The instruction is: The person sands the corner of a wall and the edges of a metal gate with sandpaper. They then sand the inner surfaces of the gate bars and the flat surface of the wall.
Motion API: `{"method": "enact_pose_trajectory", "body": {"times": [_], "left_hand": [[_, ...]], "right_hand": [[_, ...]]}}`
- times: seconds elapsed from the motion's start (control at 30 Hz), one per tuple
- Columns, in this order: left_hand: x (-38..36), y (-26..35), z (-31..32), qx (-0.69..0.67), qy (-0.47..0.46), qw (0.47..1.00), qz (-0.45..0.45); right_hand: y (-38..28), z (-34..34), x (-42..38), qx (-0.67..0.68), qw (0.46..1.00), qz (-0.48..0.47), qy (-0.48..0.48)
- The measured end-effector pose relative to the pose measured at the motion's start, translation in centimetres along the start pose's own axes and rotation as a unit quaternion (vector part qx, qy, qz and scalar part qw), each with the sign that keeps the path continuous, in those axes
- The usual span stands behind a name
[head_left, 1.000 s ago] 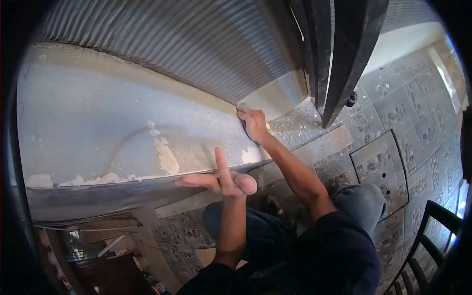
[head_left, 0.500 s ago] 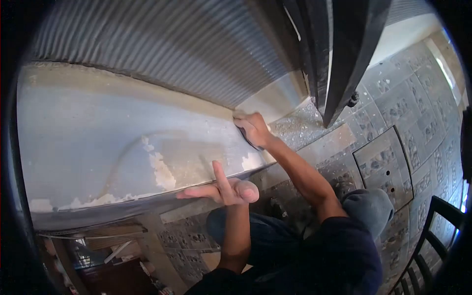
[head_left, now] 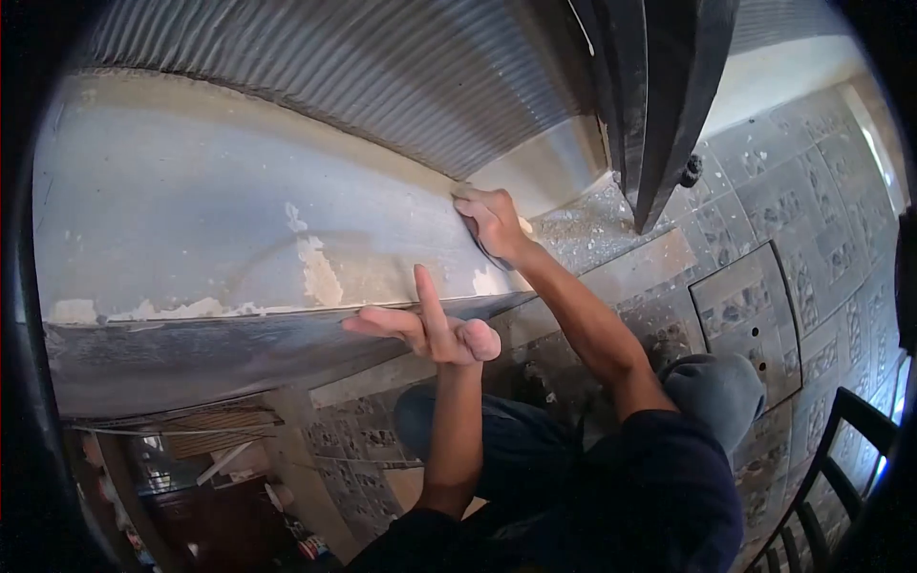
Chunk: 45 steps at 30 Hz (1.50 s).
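A pale grey wall surface (head_left: 191, 210) with peeled, cream-coloured patches (head_left: 320, 272) runs across the left and middle. My right hand (head_left: 492, 224) presses against it near its far corner, fingers closed around a thin, dark-edged object (head_left: 484, 250) that I cannot make out, mostly covered by the palm. In front of the surface's lower edge, my left hand (head_left: 435, 329) is raised with its fingers spread and holds nothing.
Corrugated sheeting (head_left: 353, 76) borders the surface above. Dark upright posts (head_left: 669, 105) stand at the upper right. Pale debris lies on the patterned tiled floor (head_left: 774, 201). A dark slatted chair (head_left: 841, 468) is at the lower right, and assorted items sit at the lower left.
The view has shifted, so the surface's lower edge appears higher. My left hand appears slightly higher in view, still spread. My right hand remains near the corner with its object.
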<state>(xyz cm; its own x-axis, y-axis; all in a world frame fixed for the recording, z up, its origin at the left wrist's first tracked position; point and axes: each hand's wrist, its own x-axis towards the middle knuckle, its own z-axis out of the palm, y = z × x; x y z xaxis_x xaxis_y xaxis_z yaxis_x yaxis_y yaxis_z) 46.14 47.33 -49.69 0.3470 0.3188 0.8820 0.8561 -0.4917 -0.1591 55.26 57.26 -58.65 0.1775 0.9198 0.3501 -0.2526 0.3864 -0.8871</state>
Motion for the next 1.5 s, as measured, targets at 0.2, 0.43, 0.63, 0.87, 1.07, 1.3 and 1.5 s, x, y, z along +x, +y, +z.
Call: {"method": "enact_pose_trajectory", "body": {"times": [0.2,0.43,0.63,0.87,1.07,1.3,1.5], "left_hand": [[-0.6,-1.3,-0.1,-0.086,0.073,0.994,0.008],[0.3,-1.7,1.1,-0.096,0.107,0.990,-0.003],[0.1,-1.7,1.7,-0.083,0.113,0.990,-0.004],[-0.1,-1.5,2.3,-0.075,0.140,0.987,0.011],[1.1,-2.0,1.9,0.008,0.120,0.992,0.047],[1.6,-0.7,1.6,-0.103,0.131,0.986,-0.003],[1.6,-0.9,1.5,-0.111,0.115,0.987,-0.019]], "right_hand": [[5.8,-2.0,-1.2,-0.173,0.984,-0.053,-0.002],[0.5,-1.2,-1.6,-0.031,0.995,0.094,-0.026],[4.1,-1.5,-0.6,-0.089,0.993,-0.083,-0.011],[4.6,-0.1,-1.6,-0.174,0.972,-0.154,0.024],[1.0,2.4,0.2,-0.209,0.937,-0.277,0.042],[5.1,-0.9,-3.4,-0.147,0.985,-0.083,0.020],[2.0,-1.5,-1.0,-0.109,0.990,-0.030,-0.084]]}}
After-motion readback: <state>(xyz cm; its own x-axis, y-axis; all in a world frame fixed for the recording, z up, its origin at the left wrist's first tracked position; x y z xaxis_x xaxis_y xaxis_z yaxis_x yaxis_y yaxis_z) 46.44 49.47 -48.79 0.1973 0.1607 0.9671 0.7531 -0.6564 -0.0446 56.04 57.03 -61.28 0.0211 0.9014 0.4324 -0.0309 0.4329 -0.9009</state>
